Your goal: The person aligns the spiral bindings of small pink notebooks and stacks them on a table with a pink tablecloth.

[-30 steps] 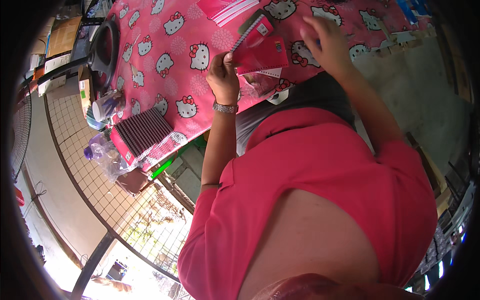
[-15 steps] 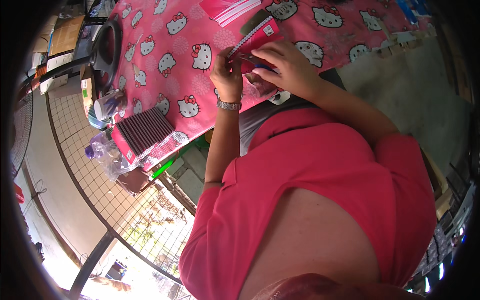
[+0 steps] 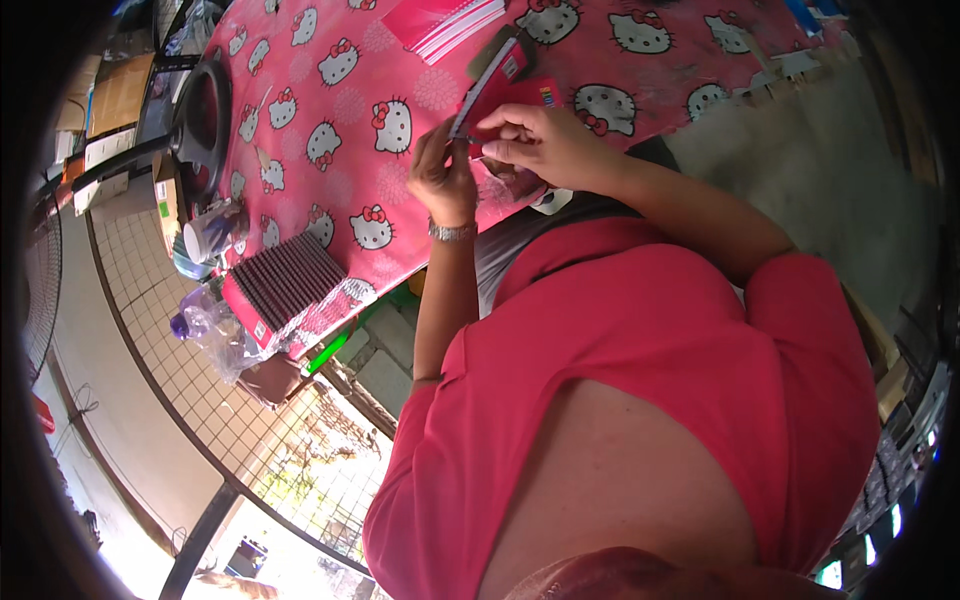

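Observation:
My left hand [image 3: 441, 177], with a metal watch on its wrist, grips the lower edge of a flat red packet [image 3: 498, 82] that stands tilted over the pink cartoon-cat tablecloth [image 3: 330, 120]. My right hand [image 3: 543, 147] lies right beside it, fingers pinched on the packet's near corner and on a clear wrapper below. Both hands meet above the table's near edge. What is inside the packet is hidden.
A tray of dark stacked packets [image 3: 286, 287] sits at the table's left corner. A pink striped packet [image 3: 445, 22] lies at the far edge. A plastic bottle [image 3: 197, 318], a cup [image 3: 210, 233] and a dark pan [image 3: 203, 115] stand left. A wire grid fence [image 3: 200, 400] runs below.
My right hand has come down from the far side of the packet to its near corner, next to my left hand. The packet now stands more on edge.

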Action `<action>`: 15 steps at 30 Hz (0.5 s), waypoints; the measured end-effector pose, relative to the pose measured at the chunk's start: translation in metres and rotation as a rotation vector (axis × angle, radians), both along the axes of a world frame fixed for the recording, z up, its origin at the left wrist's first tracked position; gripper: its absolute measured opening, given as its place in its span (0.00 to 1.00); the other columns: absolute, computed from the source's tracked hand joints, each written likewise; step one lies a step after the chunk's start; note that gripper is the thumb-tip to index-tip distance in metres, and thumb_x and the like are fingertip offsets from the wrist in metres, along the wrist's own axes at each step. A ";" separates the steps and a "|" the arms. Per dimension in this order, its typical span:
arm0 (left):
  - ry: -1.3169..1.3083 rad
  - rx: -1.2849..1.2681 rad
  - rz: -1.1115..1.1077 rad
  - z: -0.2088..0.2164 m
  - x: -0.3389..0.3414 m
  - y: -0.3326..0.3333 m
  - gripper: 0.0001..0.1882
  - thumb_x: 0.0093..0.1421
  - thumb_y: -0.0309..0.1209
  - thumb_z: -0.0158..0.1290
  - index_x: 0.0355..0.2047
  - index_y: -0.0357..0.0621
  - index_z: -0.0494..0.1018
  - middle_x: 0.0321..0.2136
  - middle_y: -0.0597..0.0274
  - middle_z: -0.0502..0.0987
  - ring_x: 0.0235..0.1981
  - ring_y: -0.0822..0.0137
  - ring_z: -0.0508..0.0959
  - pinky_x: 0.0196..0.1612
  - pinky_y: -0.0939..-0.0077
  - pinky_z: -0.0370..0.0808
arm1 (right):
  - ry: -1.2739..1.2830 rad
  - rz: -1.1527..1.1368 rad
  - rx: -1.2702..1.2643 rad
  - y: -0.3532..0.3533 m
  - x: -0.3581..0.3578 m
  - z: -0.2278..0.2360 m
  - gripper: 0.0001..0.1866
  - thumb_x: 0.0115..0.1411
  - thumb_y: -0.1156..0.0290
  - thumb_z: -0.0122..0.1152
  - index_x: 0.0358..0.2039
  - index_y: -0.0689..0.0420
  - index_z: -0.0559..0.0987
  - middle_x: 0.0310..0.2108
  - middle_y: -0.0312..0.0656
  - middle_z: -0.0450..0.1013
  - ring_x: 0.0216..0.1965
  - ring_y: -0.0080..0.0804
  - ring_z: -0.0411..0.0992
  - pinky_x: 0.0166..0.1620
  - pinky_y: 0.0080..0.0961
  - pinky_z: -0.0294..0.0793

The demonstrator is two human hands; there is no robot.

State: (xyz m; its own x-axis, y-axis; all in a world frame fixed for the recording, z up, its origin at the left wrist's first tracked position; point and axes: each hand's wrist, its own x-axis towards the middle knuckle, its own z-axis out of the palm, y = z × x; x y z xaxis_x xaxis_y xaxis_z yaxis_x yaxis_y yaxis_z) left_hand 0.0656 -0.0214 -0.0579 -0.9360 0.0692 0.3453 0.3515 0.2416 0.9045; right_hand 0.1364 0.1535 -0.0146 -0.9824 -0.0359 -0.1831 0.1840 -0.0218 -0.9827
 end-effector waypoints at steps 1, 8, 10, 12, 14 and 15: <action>-0.104 0.172 0.057 -0.001 -0.001 -0.008 0.10 0.57 0.22 0.57 0.40 0.34 0.78 0.29 0.57 0.80 0.27 0.70 0.80 0.26 0.72 0.76 | 0.122 -0.108 0.220 0.012 0.003 -0.004 0.19 0.57 0.62 0.64 0.44 0.60 0.77 0.29 0.43 0.73 0.32 0.39 0.73 0.39 0.33 0.73; 0.031 -0.898 0.536 -0.042 -0.019 -0.164 0.17 0.50 0.30 0.64 0.40 0.42 0.75 0.39 0.50 0.72 0.41 0.50 0.72 0.44 0.56 0.73 | 0.373 -0.329 1.126 0.146 0.011 -0.068 0.12 0.56 0.65 0.64 0.38 0.56 0.77 0.37 0.45 0.73 0.40 0.46 0.73 0.43 0.40 0.72; 0.187 -0.846 0.503 -0.031 -0.015 -0.127 0.17 0.49 0.31 0.64 0.41 0.44 0.75 0.44 0.50 0.71 0.43 0.49 0.71 0.44 0.57 0.73 | 0.271 -0.465 1.173 0.156 -0.014 -0.049 0.08 0.57 0.67 0.61 0.35 0.55 0.80 0.34 0.43 0.73 0.37 0.42 0.73 0.40 0.36 0.73; 0.379 -0.788 0.253 -0.018 -0.009 -0.071 0.19 0.48 0.32 0.64 0.42 0.46 0.75 0.47 0.52 0.71 0.45 0.49 0.72 0.46 0.57 0.72 | 0.331 -0.589 1.269 0.166 -0.031 -0.041 0.11 0.49 0.72 0.61 0.34 0.57 0.75 0.36 0.48 0.72 0.42 0.51 0.70 0.46 0.42 0.71; 0.478 -0.791 -0.196 -0.002 -0.003 -0.016 0.22 0.46 0.31 0.65 0.43 0.46 0.74 0.47 0.54 0.72 0.48 0.51 0.72 0.49 0.56 0.71 | 0.509 -0.633 1.465 0.187 -0.071 -0.024 0.08 0.53 0.71 0.58 0.33 0.57 0.76 0.35 0.47 0.72 0.40 0.46 0.71 0.43 0.40 0.73; 0.451 -0.822 -0.430 0.007 0.004 0.010 0.23 0.44 0.30 0.65 0.43 0.45 0.74 0.47 0.55 0.73 0.49 0.53 0.72 0.50 0.56 0.71 | 0.470 -0.613 1.616 0.204 -0.091 -0.032 0.08 0.53 0.70 0.57 0.34 0.57 0.77 0.35 0.47 0.72 0.41 0.45 0.71 0.43 0.39 0.74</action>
